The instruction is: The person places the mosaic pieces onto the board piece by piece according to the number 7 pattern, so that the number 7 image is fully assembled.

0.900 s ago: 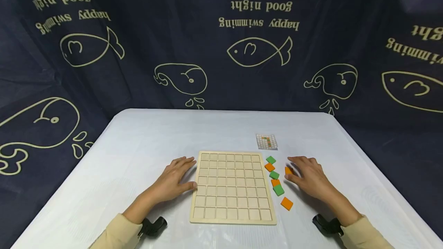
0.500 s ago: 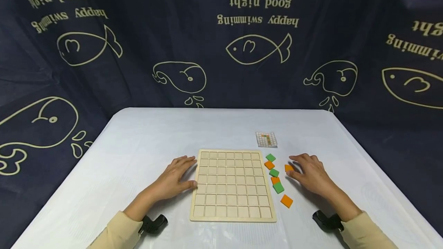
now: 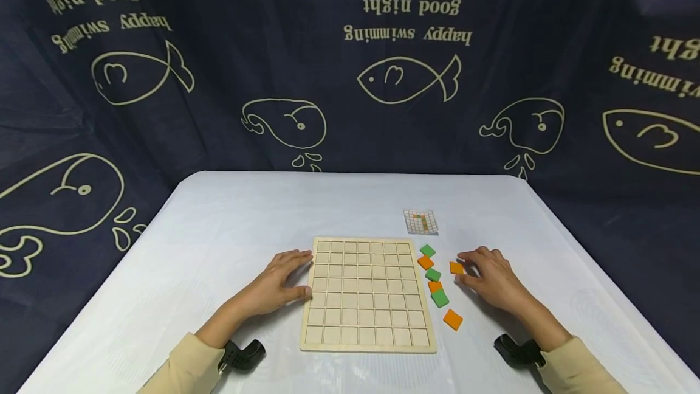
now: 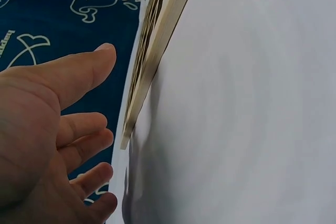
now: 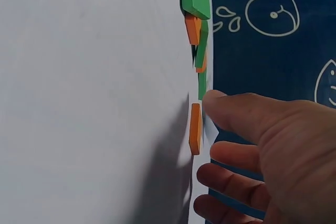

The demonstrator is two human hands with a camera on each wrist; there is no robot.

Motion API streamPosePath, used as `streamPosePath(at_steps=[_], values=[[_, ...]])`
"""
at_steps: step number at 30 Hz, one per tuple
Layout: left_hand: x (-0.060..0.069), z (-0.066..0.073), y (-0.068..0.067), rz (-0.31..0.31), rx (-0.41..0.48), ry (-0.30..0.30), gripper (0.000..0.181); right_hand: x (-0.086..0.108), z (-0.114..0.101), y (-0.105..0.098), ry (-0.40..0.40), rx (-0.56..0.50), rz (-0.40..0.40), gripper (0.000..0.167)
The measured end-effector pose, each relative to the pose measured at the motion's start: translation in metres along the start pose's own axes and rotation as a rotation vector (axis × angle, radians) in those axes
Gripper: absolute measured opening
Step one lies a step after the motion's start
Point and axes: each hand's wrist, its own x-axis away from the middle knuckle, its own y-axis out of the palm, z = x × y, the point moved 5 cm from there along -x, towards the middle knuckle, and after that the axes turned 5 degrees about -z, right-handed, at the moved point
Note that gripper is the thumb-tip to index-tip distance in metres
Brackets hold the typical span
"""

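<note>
A wooden grid board (image 3: 367, 295) with bare square cells lies flat on the white table. My left hand (image 3: 276, 284) is at its left edge, fingers spread; whether the fingertips touch the rim I cannot tell. To the right of the board, my right hand (image 3: 492, 278) is spread around a single orange tile (image 3: 456, 268), thumb and index finger apart beside it. In the right wrist view that orange tile (image 5: 195, 129) stands out near the thumb of my right hand (image 5: 262, 150). The left wrist view shows my left hand (image 4: 58, 129) beside the board's edge (image 4: 152, 61).
Several green and orange tiles lie in a loose column right of the board, among them a green tile (image 3: 440, 298) overlapping an orange one and an orange tile (image 3: 452, 320) nearest me. A small printed grid card (image 3: 421, 222) lies behind them. A dark curtain (image 3: 339, 65) hangs beyond the table.
The fingers of my right hand have drawn off the single orange tile slightly to the right, and more of the tile shows. My left hand has hardly moved.
</note>
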Motion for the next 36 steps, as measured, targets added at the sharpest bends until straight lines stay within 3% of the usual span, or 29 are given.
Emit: streamPosePath(at_steps=[6, 18, 36], values=[[0.0007, -0.0040, 0.0011, -0.021, 0.060, -0.036, 0.069, 0.0011, 0.0026, 0.0020, -0.005, -0.006, -0.004, 0.039], [0.0002, -0.0059, 0.0040, -0.020, 0.091, -0.012, 0.063, -0.0004, 0.0050, 0.0030, -0.031, 0.000, 0.009, 0.035], [-0.0011, -0.0057, 0.0064, 0.006, 0.022, 0.022, 0.059, -0.0022, 0.0076, 0.0045, -0.023, -0.003, 0.010, 0.025]])
